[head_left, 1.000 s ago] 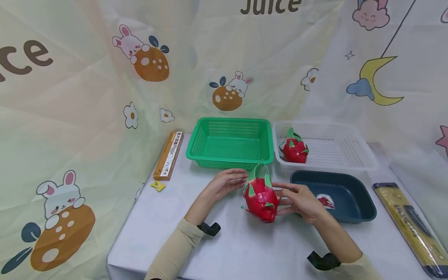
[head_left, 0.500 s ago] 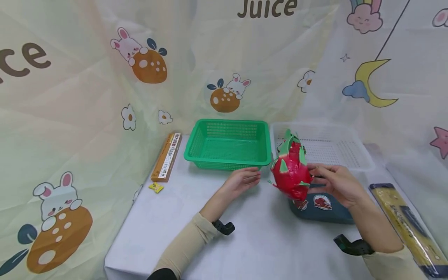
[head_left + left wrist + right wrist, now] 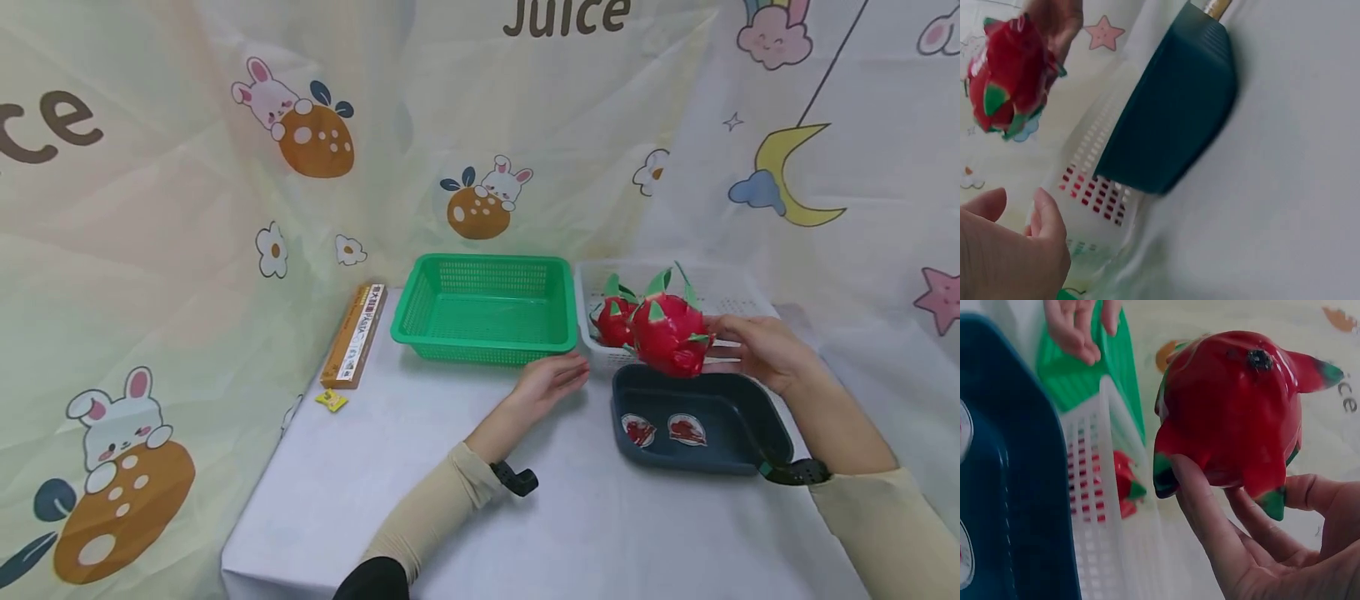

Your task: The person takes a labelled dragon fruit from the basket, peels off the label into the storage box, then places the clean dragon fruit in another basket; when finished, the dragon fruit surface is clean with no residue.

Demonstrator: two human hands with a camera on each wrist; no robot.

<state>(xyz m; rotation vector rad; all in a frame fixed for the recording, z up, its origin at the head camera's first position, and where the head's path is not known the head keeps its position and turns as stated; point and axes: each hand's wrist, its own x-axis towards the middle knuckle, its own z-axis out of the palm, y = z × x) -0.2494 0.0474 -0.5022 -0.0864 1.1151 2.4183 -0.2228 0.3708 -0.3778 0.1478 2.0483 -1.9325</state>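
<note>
A red dragon fruit (image 3: 670, 335) with green-tipped scales is held up by my right hand (image 3: 765, 350), over the front of the white basket (image 3: 606, 360). In the right wrist view the thumb and fingers grip the dragon fruit (image 3: 1229, 412) from below. Behind it, a second dragon fruit (image 3: 613, 322) sits at the left end of the white basket; the held one partly hides it. My left hand (image 3: 550, 385) is by the front right corner of the green basket (image 3: 483, 346), holding nothing, its fingers relaxed in the left wrist view.
A dark blue tray (image 3: 705, 446) with round stickers stands in front of the white basket. On the left lie a brown pasta box (image 3: 354, 337) and a small yellow packet (image 3: 332, 401). A patterned cloth (image 3: 405, 100) hangs behind the table.
The dragon fruit has moved right and toward the back with my right hand, from mid-table to over the white basket. My left hand, beside it earlier, has drifted slightly right, away from the fruit.
</note>
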